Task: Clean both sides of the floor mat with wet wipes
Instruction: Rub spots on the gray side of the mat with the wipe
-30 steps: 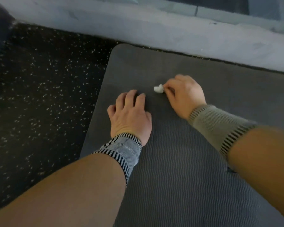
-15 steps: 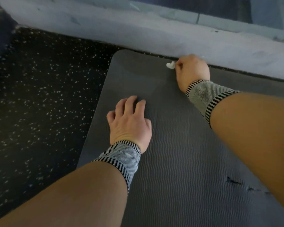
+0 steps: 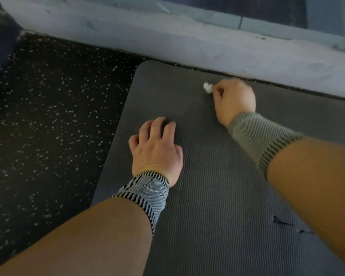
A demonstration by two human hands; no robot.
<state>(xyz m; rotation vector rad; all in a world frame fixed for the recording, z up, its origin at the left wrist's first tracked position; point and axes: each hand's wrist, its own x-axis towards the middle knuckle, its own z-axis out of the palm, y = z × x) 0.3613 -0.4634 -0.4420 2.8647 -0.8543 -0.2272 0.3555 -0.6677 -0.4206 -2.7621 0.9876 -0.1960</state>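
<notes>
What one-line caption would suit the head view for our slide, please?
Right hand scrubs the grey mat with a balled wipe; left hand braces it.

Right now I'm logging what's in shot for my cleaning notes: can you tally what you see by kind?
Floor mat: 1
Wet wipe, balled up white: 1
Hands: 2, left hand and right hand
Wrist bands: 2, striped and grey-green
Total: 6

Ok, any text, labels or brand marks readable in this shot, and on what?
None readable. The mat shows only a wavy rib pattern, the wristbands only woven stripes, and the wipe in the right hand is plain white. The ledge carries no signs.
</notes>
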